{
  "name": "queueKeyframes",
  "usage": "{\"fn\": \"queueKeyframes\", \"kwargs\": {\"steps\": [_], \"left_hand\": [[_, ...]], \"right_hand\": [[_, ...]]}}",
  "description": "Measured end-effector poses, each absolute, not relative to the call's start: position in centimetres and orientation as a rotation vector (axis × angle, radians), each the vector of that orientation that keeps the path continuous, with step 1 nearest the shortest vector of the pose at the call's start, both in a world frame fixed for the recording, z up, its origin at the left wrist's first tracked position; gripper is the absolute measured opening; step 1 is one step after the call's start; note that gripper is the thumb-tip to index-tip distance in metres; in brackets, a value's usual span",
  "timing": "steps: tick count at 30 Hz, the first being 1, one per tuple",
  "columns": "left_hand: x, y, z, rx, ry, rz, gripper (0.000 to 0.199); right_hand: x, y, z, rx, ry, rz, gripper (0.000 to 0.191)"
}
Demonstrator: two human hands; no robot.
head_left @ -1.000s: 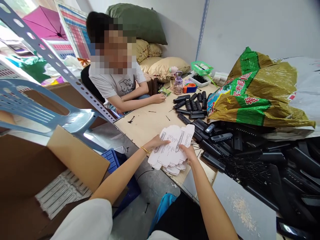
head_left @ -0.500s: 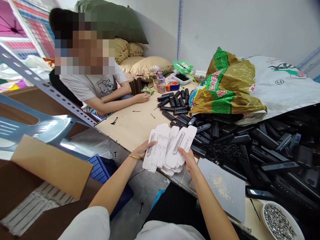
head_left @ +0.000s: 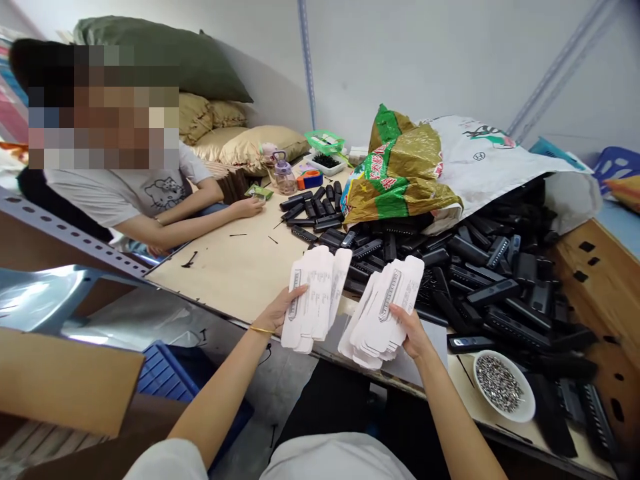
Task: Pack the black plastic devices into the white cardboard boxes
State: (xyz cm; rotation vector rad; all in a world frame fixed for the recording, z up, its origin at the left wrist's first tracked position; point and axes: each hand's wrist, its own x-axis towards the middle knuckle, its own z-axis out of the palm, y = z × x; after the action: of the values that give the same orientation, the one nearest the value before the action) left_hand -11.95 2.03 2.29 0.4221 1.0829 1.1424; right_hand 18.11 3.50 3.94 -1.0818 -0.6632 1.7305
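Note:
My left hand [head_left: 281, 311] grips a stack of flat white printed cardboard pieces [head_left: 314, 297], thumb on top and fingers hidden underneath. In my right hand [head_left: 411, 331] is a second stack of the same white pieces [head_left: 383, 313], fanned unevenly, with the thumb pressing its printed face. A gap separates the two stacks, both held above the table's near edge. Beneath and beside the right stack lies a grey sheet [head_left: 430, 343], partly covered. Black plastic parts [head_left: 493, 293] are heaped beyond my right hand.
Small metal pieces fill a white bowl [head_left: 527, 407] at the right. A person's hand [head_left: 247, 207] rests on the table [head_left: 220, 267] across. A gold-green bag [head_left: 400, 177] covers part of the heap. A blue crate [head_left: 170, 373] and an open carton [head_left: 65, 380] stand at lower left.
The white pieces, together before, are now split into two stacks as my hands have moved apart. The view has turned to the right.

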Motion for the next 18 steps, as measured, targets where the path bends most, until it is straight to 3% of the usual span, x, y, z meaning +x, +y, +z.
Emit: {"fn": "queueKeyframes", "kwargs": {"steps": [11, 18], "left_hand": [[-0.9, 2.9, 3.4, 0.663, 1.003, 0.922, 0.047], [2.7, 2.2, 3.9, 0.683, 0.949, 0.809, 0.045]], "right_hand": [[27.6, -0.4, 4.2, -1.149, -0.483, 1.589, 0.036], [25.1, -1.0, 3.7, -1.106, -0.519, 1.674, 0.049]]}}
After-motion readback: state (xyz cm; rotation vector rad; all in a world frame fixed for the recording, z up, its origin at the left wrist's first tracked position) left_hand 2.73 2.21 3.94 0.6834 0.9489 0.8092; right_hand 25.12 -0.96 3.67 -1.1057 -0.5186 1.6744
